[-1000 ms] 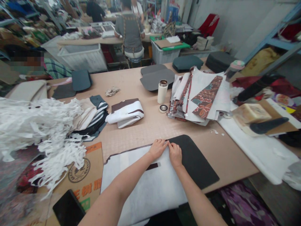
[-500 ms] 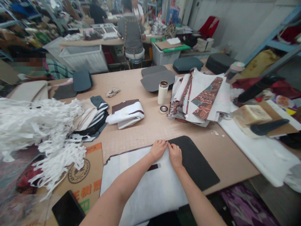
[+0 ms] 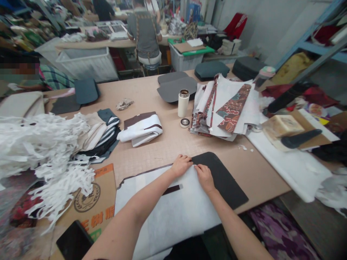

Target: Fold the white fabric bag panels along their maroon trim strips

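White cloth [image 3: 189,216] is flat at the near side of the table [image 3: 262,177], right in front of the person. Its long axis looks left to right, roughly along the far edge; near part is partly behind the arms, so can't confirm full outline. Far edge has a thin dark border, and runs at a slant: right end farther away than left end. Dark strip [image 3: 171,190] on the cloth lies at about the same slant.

Black board [image 3: 227,184] sticks out past the cloth's right side, rounded corner pointing far. Its right edge slants from far left to near right. Rest of it is hidden by the cloth.

Left hand [image 3: 182,166]: palm down, fingers bent at the cloth's far edge, next to the board. Right hand [image 3: 205,177]: just beside it, thumb and fingers together at the same edge, fingertips pointing far left. Both touch the cloth; can't tell whether either has it pinched or just presses it.

Beyond the hands: folded cloth [image 3: 141,129] far left, open bottle [image 3: 183,105] with cap [image 3: 184,122] just nearer, patterned stack [image 3: 233,112] far right. Cardboard [image 3: 106,186] lies left of the white cloth.
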Tool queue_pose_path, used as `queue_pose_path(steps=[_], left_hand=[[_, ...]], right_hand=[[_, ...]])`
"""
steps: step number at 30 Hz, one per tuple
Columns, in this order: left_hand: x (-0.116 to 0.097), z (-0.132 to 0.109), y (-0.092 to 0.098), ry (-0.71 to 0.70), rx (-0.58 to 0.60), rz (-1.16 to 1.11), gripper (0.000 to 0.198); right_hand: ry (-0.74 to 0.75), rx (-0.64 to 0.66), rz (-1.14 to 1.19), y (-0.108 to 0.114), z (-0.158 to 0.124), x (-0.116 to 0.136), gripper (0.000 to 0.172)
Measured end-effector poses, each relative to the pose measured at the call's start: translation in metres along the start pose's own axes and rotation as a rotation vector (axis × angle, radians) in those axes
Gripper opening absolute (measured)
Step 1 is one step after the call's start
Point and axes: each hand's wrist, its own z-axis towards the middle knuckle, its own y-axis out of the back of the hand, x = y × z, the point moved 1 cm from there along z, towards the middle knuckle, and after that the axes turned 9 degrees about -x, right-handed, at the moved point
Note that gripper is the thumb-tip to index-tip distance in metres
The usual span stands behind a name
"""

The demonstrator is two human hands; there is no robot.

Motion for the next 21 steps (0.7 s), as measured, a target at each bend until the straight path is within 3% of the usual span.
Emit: queue_pose_path(steps=[8,14,21], left_hand=[[0.006,0.003,0.001,-0.058,0.018,-0.014,0.026],[0.0,-0.001,0.0,-0.177,-0.05,0.101,0.026],[-0.006,-0.012,-0.01,-0.151,-0.077,0.12,0.028]], right_hand=[[-0.006,-0.025,0.013,0.001,0.0,0.001,0.023],[-0.031,-0.064,0.018,-0.004,-0.001,0.0,0.024],[0.072,0.121,-0.095,0.007,0.006,0.005,0.033]])
